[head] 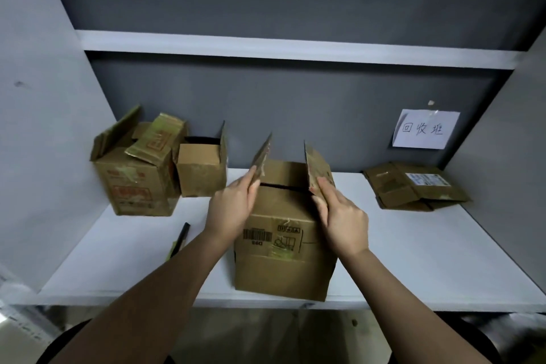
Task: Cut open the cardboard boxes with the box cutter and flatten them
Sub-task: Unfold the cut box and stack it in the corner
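Note:
A brown cardboard box (283,257) with a barcode label stands at the front middle of the white shelf (428,260). Its two top flaps stand upright. My left hand (233,204) pinches the left flap (261,158), and my right hand (339,216) holds the right flap (317,168). A black and yellow box cutter (179,239) lies on the shelf left of my left forearm, in neither hand. Two more open boxes stand at the back left, a large one (136,183) and a small one (202,171). A flattened box (413,186) lies at the back right.
A paper sign (424,128) with handwritten characters is taped to the dark back wall above the flattened box. Grey side walls close in the shelf left and right. Another white shelf (295,50) runs overhead. The shelf's front edge is just under the box.

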Demonstrator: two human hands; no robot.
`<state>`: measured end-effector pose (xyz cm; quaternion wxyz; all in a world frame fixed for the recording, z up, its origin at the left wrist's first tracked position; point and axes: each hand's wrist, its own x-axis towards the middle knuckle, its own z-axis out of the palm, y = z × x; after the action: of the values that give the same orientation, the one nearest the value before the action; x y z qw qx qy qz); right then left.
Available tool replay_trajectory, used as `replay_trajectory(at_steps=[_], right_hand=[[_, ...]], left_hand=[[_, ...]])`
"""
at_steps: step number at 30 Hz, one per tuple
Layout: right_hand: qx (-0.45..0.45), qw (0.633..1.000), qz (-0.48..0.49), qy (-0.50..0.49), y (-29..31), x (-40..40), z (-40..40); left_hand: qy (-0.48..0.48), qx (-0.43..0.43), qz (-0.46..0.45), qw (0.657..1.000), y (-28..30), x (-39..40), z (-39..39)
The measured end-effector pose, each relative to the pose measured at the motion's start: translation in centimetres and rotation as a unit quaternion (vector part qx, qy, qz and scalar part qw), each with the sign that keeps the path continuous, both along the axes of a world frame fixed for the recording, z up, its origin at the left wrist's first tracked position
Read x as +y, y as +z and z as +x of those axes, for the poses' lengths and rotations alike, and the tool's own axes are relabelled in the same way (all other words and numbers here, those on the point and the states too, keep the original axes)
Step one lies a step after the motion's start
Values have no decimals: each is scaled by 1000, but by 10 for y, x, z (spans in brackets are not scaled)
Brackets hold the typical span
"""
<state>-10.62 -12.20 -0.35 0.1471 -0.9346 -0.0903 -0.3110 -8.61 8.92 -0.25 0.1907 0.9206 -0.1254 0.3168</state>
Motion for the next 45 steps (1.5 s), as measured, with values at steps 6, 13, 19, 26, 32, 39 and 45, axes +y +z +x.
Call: replay_trajectory(at_steps=[6,13,19,26,32,39,45], right_hand=[[17,979,204,-6,-9,-6,-1],[-14,911,408,-50,0,-19,-9],[-36,834,540,-110,-1,-29,-8],[-70,638,750,-161,12,-33,-4],[35,764,635,-111,27,-27,-7],[-48,990,-103,82,83,19,3],[314,941,-119,39,69,18,48]], left_hand=[[68,103,-135,983,1,-7,-6],[119,187,-439,871,15,-9,-8],[115,165,-523,828,25,-25,-13],[88,147,-506,846,29,-22,-14],[102,111,-435,888,41,-23,-19],[102,75,-360,924,59,-36,-17],[98,83,-412,902,65,-28,-22]])
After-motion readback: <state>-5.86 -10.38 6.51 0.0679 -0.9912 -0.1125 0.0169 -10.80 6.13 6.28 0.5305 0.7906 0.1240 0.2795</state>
